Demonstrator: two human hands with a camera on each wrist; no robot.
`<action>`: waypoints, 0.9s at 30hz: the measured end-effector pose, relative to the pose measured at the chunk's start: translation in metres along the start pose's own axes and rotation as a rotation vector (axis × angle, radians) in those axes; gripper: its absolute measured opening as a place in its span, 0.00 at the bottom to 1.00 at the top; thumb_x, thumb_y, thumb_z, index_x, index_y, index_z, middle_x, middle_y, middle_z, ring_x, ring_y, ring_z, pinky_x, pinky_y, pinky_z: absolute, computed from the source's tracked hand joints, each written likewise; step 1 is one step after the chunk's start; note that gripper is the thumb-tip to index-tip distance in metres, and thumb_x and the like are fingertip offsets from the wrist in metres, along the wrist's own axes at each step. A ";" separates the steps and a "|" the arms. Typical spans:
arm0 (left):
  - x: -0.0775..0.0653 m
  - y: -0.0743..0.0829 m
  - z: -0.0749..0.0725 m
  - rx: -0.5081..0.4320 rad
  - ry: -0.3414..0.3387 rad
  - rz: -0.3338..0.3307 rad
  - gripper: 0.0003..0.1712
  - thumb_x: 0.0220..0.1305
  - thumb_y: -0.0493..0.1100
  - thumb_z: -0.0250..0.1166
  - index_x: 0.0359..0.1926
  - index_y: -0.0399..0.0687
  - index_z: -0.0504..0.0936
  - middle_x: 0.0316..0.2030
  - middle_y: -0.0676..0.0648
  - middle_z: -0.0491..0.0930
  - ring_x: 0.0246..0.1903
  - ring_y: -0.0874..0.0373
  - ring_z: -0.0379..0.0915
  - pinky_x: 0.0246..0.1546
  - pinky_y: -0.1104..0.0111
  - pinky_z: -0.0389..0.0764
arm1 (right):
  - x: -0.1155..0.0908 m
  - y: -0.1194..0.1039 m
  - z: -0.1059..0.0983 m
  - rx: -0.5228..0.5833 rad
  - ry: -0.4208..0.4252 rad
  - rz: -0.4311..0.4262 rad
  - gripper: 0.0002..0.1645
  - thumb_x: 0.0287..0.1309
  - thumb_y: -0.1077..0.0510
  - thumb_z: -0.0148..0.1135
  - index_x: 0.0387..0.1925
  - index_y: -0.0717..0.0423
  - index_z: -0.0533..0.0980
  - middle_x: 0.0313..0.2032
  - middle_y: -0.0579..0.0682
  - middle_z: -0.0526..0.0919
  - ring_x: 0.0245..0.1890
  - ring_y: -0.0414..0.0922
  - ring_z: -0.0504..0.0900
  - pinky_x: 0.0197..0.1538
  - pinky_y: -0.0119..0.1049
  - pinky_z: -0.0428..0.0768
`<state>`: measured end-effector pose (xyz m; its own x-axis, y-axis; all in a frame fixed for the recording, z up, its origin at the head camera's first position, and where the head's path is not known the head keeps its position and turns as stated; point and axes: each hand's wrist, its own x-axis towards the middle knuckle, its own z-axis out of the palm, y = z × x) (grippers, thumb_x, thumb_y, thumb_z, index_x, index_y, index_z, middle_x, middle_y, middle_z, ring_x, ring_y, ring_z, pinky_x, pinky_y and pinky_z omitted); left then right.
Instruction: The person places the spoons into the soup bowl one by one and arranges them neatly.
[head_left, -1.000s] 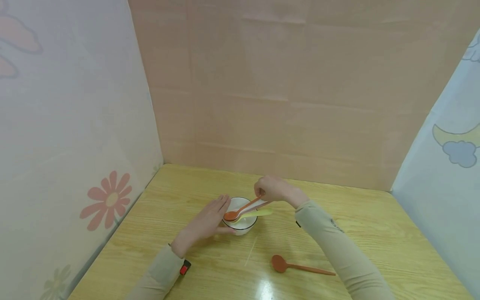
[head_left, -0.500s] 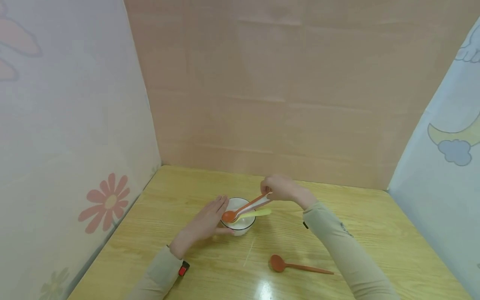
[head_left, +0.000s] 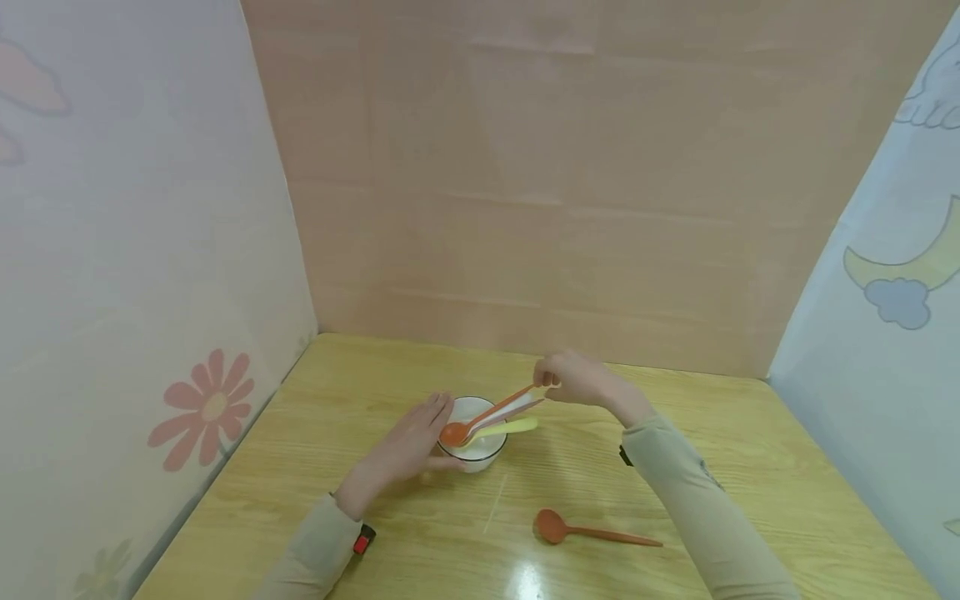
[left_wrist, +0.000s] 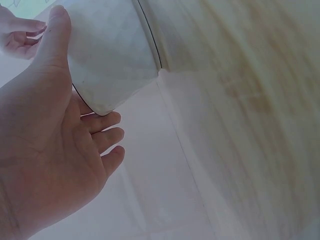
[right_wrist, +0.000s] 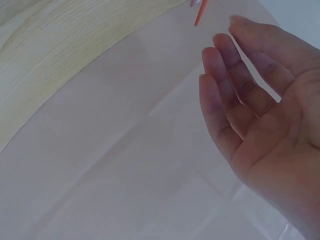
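A white bowl [head_left: 480, 457] with a dark rim stands on the table. Three spoons lean in it: an orange spoon [head_left: 453, 434] on top, one with a pink handle [head_left: 525, 408], and a pale yellow spoon [head_left: 519, 426]. My left hand [head_left: 405, 442] holds the bowl from the left, thumb on the near side and fingers on the far side, as the left wrist view also shows. My right hand [head_left: 585, 382] hovers just right of the handle ends. In the right wrist view its fingers are loosely bent, hold nothing, and stand apart from the orange handle tip [right_wrist: 201, 13].
A reddish-brown spoon [head_left: 551, 527] lies on the wooden table [head_left: 420, 542] in front of the bowl, its handle toward the right sleeve. A plain backdrop [head_left: 465, 183] rises behind the table, with printed sheets at both sides.
My right hand has let go of the orange spoon's handle and drawn slightly right. The spoon leans in the bowl. My left hand keeps its hold on the bowl; the head view has shifted slightly.
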<state>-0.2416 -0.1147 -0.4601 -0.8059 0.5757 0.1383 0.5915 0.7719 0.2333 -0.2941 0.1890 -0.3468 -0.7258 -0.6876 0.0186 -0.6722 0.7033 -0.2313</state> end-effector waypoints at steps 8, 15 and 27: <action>0.000 0.001 0.000 -0.026 0.011 0.007 0.59 0.58 0.67 0.66 0.75 0.31 0.55 0.75 0.33 0.55 0.76 0.37 0.50 0.75 0.47 0.59 | -0.014 0.003 -0.001 0.002 0.031 0.005 0.08 0.54 0.68 0.67 0.37 0.56 0.81 0.36 0.51 0.85 0.37 0.47 0.83 0.41 0.35 0.81; 0.000 0.000 0.001 -0.016 0.022 0.019 0.59 0.59 0.68 0.65 0.74 0.30 0.55 0.75 0.32 0.56 0.76 0.37 0.51 0.75 0.48 0.60 | -0.024 0.005 0.001 0.027 0.052 0.019 0.08 0.55 0.67 0.68 0.37 0.55 0.80 0.35 0.48 0.84 0.37 0.46 0.82 0.40 0.35 0.81; 0.000 -0.003 0.001 -0.003 0.034 0.034 0.59 0.59 0.68 0.65 0.74 0.30 0.56 0.74 0.31 0.57 0.75 0.37 0.52 0.74 0.47 0.61 | -0.047 0.013 0.010 0.068 0.056 0.059 0.09 0.55 0.66 0.69 0.39 0.56 0.81 0.36 0.47 0.84 0.36 0.44 0.82 0.41 0.34 0.82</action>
<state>-0.2434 -0.1164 -0.4619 -0.7857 0.5923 0.1784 0.6186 0.7511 0.2306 -0.2669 0.2283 -0.3605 -0.7719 -0.6332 0.0569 -0.6184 0.7268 -0.2989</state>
